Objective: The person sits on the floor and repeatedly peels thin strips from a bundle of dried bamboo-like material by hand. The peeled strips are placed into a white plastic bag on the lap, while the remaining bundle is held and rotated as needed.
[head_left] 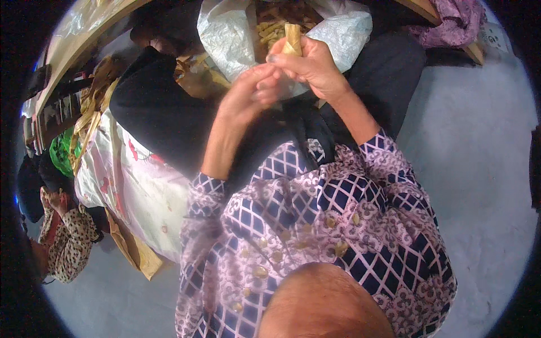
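My right hand [315, 70] is closed around a short, pale straw-coloured roll of dried leaf [292, 35], held upright with its top showing above my fingers. Just below it, my left hand [249, 93] is slightly blurred, with curled fingertips close to or touching my right thumb; I cannot make out what, if anything, is in it. Behind my hands a white woven sack [222, 31] lies open, with many small yellowish pieces [270, 34] inside.
My dark-trousered legs [149, 112] flank the sack. Dried leaves [97, 93], a flowered white sheet [135, 191], brown card [135, 253] and a green bag [62, 149] lie leftward, beside another person [70, 245]. A wooden edge [62, 65] curves behind; purple cloth [451, 19] is at top right.
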Tool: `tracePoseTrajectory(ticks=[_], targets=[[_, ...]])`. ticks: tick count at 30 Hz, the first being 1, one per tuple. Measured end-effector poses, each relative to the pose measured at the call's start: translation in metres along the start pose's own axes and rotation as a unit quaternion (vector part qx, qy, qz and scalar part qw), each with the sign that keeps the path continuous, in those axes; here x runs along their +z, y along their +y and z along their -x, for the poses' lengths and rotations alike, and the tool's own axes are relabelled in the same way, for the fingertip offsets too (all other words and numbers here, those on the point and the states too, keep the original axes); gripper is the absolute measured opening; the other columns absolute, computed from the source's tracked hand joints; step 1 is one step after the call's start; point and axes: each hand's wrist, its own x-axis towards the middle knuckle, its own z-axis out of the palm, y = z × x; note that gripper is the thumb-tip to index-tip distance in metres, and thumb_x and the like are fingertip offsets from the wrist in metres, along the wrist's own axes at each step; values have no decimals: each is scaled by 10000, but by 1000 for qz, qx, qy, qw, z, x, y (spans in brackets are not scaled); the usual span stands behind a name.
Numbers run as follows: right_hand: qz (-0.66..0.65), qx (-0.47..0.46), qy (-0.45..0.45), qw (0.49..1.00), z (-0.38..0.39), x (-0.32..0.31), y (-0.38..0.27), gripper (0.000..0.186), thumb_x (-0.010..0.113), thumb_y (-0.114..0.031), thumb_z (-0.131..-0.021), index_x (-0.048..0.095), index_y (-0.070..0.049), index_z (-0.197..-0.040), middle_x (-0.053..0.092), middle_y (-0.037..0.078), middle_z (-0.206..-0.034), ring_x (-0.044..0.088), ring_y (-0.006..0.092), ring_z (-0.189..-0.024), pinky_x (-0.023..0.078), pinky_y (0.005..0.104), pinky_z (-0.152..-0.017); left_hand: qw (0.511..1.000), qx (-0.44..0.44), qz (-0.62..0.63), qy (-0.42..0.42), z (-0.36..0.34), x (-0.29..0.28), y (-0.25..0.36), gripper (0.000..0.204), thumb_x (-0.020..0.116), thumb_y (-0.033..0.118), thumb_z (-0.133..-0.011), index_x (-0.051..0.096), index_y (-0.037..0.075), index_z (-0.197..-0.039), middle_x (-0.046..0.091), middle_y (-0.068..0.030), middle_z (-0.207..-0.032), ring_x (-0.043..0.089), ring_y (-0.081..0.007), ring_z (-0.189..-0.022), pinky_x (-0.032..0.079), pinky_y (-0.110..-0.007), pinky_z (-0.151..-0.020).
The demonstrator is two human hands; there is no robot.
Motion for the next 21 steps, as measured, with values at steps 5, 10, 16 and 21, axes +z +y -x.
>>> tracePoseTrajectory(ticks=[5, 10, 16, 21], targets=[[-150, 41, 77, 985, -4, -12, -6, 128, 607, -110, -805, 524, -59, -723, 358, -66, -519, 316, 11, -419, 214, 168, -387, 997, 62, -36, 37, 2, 0, -1, 190, 501, 206, -893, 515, 36, -810, 305, 86, -535, 264, -10, -423, 253, -162, -397], [-148, 4, 67, 987, -15, -16, -22, 145, 649, -154, -773, 563, -37, -778, 423, -50, -547, 324, 8, -430, 218, 164, -383, 920, 132, -343, 133, 10, 16, 26, 214, 533, 231, -878, 604, 35, -829, 497, 43, -631, 396, -33, -510, 310, -175, -458], [-18, -247, 58, 967, -58, -32, -107, 181, 654, -205, -781, 591, -37, -755, 513, -28, -582, 416, 25, -453, 305, 181, -405, 711, 339, -598, 149, -18, 73, 129, 225, 569, 228, -849, 630, 11, -852, 485, 44, -642, 420, -46, -580, 333, -191, -523], [52, -283, 123, 950, -95, -33, -99, 156, 558, -138, -864, 569, 15, -834, 576, 25, -640, 475, 44, -472, 367, 186, -416, 673, 454, -558, 170, -56, 58, 144, 208, 624, 192, -800, 642, -13, -827, 603, -22, -684, 510, -71, -607, 416, -214, -554]])
